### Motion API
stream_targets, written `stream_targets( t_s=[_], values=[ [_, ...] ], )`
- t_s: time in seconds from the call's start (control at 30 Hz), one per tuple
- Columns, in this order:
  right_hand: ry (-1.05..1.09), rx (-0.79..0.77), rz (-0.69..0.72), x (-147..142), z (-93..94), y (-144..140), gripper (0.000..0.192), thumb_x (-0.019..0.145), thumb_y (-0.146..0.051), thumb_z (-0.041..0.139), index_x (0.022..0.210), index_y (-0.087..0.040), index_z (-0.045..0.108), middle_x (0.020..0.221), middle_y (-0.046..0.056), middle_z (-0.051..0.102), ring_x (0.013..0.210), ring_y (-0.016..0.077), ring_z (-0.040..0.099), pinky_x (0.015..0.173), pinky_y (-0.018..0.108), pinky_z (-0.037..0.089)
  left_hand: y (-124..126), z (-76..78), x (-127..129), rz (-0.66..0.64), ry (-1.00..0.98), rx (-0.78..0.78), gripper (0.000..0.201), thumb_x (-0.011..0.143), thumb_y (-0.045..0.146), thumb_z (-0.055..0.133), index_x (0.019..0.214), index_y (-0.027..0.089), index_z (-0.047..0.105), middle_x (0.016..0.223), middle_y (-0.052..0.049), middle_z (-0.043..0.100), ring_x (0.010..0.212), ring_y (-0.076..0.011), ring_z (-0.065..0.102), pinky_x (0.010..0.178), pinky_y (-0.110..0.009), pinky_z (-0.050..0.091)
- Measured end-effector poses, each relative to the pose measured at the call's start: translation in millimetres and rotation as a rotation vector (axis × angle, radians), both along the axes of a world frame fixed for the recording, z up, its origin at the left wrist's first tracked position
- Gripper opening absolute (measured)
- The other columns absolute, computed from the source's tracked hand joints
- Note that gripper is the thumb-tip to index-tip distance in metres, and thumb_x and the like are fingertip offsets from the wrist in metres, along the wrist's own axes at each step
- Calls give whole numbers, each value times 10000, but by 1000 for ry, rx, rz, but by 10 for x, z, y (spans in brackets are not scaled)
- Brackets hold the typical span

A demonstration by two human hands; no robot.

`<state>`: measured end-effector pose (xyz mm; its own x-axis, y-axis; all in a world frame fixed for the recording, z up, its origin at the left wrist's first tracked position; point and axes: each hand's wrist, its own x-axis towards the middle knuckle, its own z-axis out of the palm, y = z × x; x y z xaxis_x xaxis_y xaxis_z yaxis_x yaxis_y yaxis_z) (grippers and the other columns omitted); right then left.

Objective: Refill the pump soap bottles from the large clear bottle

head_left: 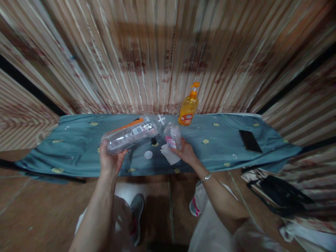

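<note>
My left hand (111, 157) is wrapped round the base of a large clear plastic bottle (123, 139) with an orange label strip and a barcode. The bottle is tilted nearly flat, its neck pointing right. With my right hand (186, 151) I grip a small clear bottle (173, 135) with a pink label, close to the large bottle's mouth. Whether the two mouths touch, I cannot tell. A white tissue (170, 154) lies under or against the small bottle, near my right fingers. Between my hands sit a black cap (153, 141) and a white round disc (148, 154).
An orange pump bottle (188, 108) stands at the back of the cloth-covered table (215, 154). A black phone (250, 141) lies at the right. Patterned curtains (168, 52) hang behind. A black bag (283, 192) rests low at the right, below the table's edge.
</note>
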<state>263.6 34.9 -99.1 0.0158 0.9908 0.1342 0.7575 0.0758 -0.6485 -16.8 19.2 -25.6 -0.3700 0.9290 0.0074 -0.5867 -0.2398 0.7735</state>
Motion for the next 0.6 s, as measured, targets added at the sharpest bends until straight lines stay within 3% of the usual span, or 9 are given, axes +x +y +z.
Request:
stream_targets(
  t_s=[0.6],
  values=[
    [-56,97,-38,-62,-19,-6,632,746,-538,657,1206,-128,518,1094,165,670,1034,278,638,855,365,494,7,17,-44,76,70,-2,361,613,491,703,853,227,645,931,-11,684,768,-178,625,529,-236,534]
  ],
)
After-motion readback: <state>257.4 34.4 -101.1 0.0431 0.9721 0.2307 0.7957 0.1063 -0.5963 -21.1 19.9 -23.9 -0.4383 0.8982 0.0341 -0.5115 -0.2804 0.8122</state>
